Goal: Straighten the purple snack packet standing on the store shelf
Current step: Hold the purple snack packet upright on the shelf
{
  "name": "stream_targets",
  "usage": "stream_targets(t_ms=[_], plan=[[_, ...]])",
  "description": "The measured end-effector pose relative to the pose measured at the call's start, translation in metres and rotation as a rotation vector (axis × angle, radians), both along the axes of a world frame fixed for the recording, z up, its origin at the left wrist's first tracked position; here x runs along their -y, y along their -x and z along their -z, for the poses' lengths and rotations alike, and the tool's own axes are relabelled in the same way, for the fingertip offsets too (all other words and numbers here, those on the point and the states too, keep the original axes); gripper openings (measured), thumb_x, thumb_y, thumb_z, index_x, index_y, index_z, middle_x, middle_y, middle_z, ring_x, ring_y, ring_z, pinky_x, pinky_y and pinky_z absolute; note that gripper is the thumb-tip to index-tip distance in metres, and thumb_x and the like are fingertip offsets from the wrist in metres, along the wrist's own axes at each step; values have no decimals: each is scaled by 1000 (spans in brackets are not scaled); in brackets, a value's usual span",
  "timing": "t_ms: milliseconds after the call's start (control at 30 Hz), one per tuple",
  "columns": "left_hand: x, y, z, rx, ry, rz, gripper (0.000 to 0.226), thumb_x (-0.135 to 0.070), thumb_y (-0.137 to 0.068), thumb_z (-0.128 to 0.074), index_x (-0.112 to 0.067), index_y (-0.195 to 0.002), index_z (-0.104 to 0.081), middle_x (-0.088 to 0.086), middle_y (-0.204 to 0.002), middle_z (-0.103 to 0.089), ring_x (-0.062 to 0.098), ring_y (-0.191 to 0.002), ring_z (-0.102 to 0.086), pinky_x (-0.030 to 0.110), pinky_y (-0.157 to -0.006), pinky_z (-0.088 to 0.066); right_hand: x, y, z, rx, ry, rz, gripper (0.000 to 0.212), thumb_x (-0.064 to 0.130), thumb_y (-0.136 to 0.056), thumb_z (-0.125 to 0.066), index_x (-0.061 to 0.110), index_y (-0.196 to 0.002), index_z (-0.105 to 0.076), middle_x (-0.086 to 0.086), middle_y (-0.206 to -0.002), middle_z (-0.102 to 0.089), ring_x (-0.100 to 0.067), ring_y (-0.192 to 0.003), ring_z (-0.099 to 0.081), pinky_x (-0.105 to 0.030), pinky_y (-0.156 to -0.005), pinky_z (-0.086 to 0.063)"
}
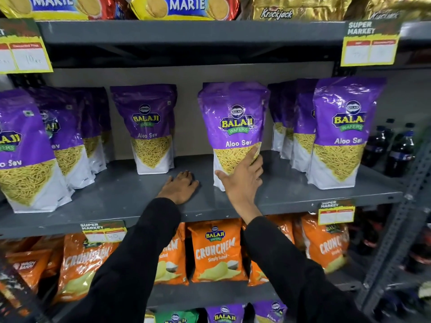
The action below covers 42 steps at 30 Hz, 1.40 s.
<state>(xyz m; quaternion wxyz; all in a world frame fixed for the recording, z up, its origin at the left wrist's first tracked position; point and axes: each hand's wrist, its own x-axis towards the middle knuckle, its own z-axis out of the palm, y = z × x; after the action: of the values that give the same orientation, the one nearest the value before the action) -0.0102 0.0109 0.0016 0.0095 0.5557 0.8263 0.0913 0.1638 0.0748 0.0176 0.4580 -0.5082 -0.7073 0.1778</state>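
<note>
A purple Balaji Aloo Sev snack packet (234, 127) stands upright on the grey shelf (130, 197), right of centre. My right hand (242, 178) lies against its lower front, thumb at the left bottom edge and fingers spread over the yellow window. My left hand (179, 186) rests palm down on the bare shelf just left of that packet, holding nothing. Both arms wear black sleeves.
More purple packets stand alongside: one behind at centre left (149, 129), several at far left (25, 155), several at right (340, 134). Dark drink bottles (396, 148) fill the right end. Orange Crunchem bags (217, 250) sit on the shelf below, price tags (370, 45) hang from shelf edges.
</note>
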Motion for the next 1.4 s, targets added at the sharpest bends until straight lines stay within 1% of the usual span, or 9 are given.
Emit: stream_targets(t_ms=[167,400,567,667,800,900,1067,1233,1400], plan=[[1,-2,-2,1,4,2,56,-42,-103,-28,-10,-148,-35,10,-161,-31,23,-150,-25,48,-121,-19,9,-12,-1,1,1,42,130,48,-73,-85,11,-158,5,-23,-159,-19,-42,-144,-27,-61,-106,-38],[2,-2,0,2,-5,5,55,-42,-103,-28,-11,-147,-36,9,-161,-31,24,-150,-26,48,-121,-19,16,-9,2,-5,-18,144,130,54,-71,-84,11,-158,3,-24,-159,-22,-41,-143,-30,-61,-102,-41],[1,-1,0,-22,-2,17,51,-41,-103,-28,-13,-144,-39,10,-160,-32,24,-149,-26,49,-120,-21,15,-4,2,6,-14,178,128,56,-72,-83,12,-157,3,-23,-159,-22,-40,-143,-31,-60,-102,-42],[1,-2,1,-37,4,30,48,-39,-104,-28,-14,-141,-42,11,-157,-35,25,-147,-29,49,-118,-23,13,-1,2,8,-7,179,129,56,-71,-83,12,-157,2,-24,-158,-23,-41,-143,-31,-61,-103,-42],[1,3,3,8,-31,0,53,-45,-101,-28,-13,-140,-41,10,-156,-36,26,-146,-32,51,-119,-24,13,2,3,21,-9,162,127,58,-72,-81,12,-157,2,-22,-158,-23,-40,-143,-31,-59,-103,-41],[1,2,3,5,-27,-9,53,-45,-101,-29,-13,-141,-41,10,-157,-36,25,-147,-31,51,-120,-23,13,3,3,27,-11,139,127,58,-72,-82,11,-157,0,-22,-158,-23,-39,-143,-32,-59,-102,-41],[0,4,3,11,-19,-16,51,-45,-101,-28,-13,-138,-43,10,-153,-40,26,-144,-35,50,-118,-27,12,3,5,20,-19,134,126,57,-71,-82,11,-158,-3,-22,-158,-24,-39,-142,-33,-58,-101,-42],[1,1,2,8,-19,-9,53,-43,-102,-28,-12,-144,-39,10,-159,-33,25,-148,-30,49,-121,-22,11,2,7,13,-27,132,126,57,-72,-82,12,-158,-1,-21,-158,-25,-39,-142,-33,-58,-102,-42],[1,-2,1,-2,-19,-2,54,-43,-103,-28,-12,-146,-36,9,-162,-30,24,-150,-27,48,-122,-21,11,3,8,-14,-20,135,125,56,-73,-82,13,-158,0,-20,-159,-23,-38,-144,-31,-57,-103,-42]])
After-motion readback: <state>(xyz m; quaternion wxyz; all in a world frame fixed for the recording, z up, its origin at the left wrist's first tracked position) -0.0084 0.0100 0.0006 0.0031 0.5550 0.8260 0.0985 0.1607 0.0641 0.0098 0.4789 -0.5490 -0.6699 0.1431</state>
